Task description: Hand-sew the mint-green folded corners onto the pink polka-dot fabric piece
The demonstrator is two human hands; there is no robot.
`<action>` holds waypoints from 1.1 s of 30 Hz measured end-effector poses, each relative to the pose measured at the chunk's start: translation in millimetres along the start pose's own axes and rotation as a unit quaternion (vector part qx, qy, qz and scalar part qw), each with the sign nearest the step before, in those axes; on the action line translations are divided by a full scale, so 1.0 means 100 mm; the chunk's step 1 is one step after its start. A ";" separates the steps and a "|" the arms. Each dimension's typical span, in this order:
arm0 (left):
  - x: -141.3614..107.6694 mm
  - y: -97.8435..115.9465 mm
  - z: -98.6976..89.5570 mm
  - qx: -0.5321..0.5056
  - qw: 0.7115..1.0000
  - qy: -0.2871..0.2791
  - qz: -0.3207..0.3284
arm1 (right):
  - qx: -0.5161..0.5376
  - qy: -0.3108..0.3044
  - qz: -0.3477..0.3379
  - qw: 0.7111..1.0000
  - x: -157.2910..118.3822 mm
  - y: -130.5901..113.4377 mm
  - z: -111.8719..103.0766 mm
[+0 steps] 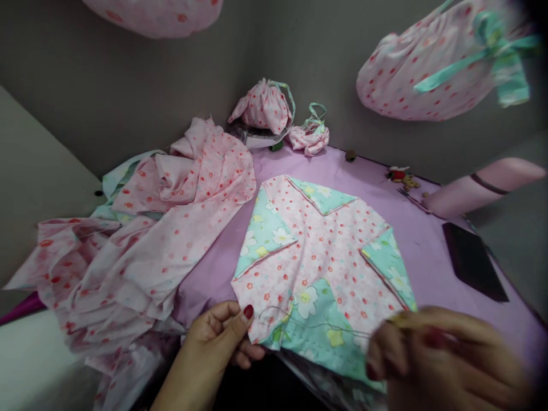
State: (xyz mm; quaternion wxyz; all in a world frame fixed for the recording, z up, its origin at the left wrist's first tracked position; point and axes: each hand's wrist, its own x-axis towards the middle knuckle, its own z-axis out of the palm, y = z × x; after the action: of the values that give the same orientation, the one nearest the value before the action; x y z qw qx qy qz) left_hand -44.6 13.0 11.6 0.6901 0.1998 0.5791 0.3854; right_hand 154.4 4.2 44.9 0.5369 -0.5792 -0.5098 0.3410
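Head view: the left hand is pinching the near-left corner of a floral fabric piece that's lying spread on the purple surface. The right hand, kinda blurry, is closing on the thread. I'm guessing they're hand-stitching the near green flap; next move's probably needing the slack drawn snug.

The pink, red-flowered cloth lies spread out, 4 mint flowered corners at 12, 3, 6 and 9 o'clock; thin thread crosses its 6 o'clock side.
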 end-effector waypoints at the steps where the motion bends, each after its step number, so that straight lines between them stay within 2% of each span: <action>1: 0.00 0.00 0.00 0.004 1.000 0.003 0.004 | -0.009 -0.018 0.007 1.000 -0.02 -0.02 0.13; 3: 0.00 0.00 -0.01 0.011 1.000 0.004 0.008 | -0.066 -0.111 0.021 0.991 -0.05 -0.04 0.33; 5: -0.01 0.01 -0.03 0.008 1.000 -0.002 0.010 | -0.122 -0.194 0.011 0.973 -0.07 -0.02 0.45; 7: -0.01 0.02 -0.03 0.004 1.000 -0.016 0.009 | -0.158 -0.242 -0.024 0.957 -0.09 0.04 0.50; 9: 0.00 0.02 -0.04 0.005 1.000 -0.024 0.008 | -0.186 -0.263 -0.064 0.944 -0.11 0.12 0.52; 15: 0.01 0.01 -0.06 0.010 1.000 -0.023 0.008 | -0.215 -0.262 -0.118 0.933 -0.15 0.22 0.59; 23: 0.00 0.01 -0.06 -0.037 0.999 -0.017 0.011 | -0.209 -0.268 -0.099 0.935 -0.17 0.19 0.60; 33: 0.00 -0.03 -0.08 -0.034 0.999 -0.027 0.018 | -0.219 -0.265 -0.118 0.932 -0.16 0.22 0.60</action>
State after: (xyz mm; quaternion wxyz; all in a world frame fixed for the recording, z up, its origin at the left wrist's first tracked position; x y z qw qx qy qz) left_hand -51.6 9.8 7.8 0.7046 0.1968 0.5431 0.4121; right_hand 98.5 7.6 9.5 0.2784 -0.5070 -0.7602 0.2958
